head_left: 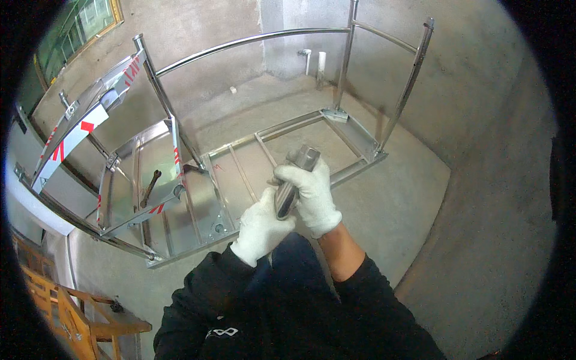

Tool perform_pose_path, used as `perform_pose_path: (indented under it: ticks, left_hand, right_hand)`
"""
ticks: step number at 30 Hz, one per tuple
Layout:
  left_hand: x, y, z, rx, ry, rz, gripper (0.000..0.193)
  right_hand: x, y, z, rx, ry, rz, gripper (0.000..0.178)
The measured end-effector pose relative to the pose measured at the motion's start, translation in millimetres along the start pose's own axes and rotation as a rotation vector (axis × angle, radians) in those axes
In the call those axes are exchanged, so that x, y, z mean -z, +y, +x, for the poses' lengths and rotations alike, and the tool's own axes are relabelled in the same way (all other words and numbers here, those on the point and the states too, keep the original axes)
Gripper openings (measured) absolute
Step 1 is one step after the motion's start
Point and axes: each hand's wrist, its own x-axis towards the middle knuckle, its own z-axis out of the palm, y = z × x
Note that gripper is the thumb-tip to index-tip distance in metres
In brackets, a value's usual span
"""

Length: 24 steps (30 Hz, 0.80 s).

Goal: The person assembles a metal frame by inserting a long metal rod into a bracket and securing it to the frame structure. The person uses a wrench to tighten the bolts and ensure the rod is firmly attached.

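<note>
Both my hands wear white knit gloves and are closed around a short, dark grey metal piece (287, 199), which is tilted and has a blocky shiny end (308, 157) at the top. My left hand (264, 225) grips it low down on its left side. My right hand (316, 195) wraps it higher up, below the blocky end. Whether this is one part or two cannot be made out. Beyond my hands lies a metal frame (255, 174) with crossbars and upright tube posts. An open-ended wrench (151, 187) rests on the frame's left section.
A curved chrome rail (252, 39) joins the posts at the back. Panels with red-and-white tape (72, 141) stand at the left. A wooden piece of furniture (78, 318) is at lower left. White pipe stubs (321, 62) rise by the bare concrete wall (468, 72).
</note>
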Motion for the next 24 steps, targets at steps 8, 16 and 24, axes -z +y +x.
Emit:
perform_pose_path:
  ticks: [8, 16, 24]
  left_hand:
    - [9.7, 8.0, -0.2, -0.172, -0.267, -0.259, 0.040]
    - [6.6, 6.3, 1.9, -0.267, -0.917, -0.774, 0.036]
    - [-3.5, 27.4, -4.5, -0.035, -0.171, -0.012, 0.054]
  right_hand:
    - [24.4, -15.0, -2.2, 0.038, -0.230, 0.161, 0.024]
    - [41.9, -32.9, -3.0, 0.110, -0.778, 0.676, 0.030]
    - [36.2, -11.9, -4.8, 0.070, 0.063, 0.253, 0.021]
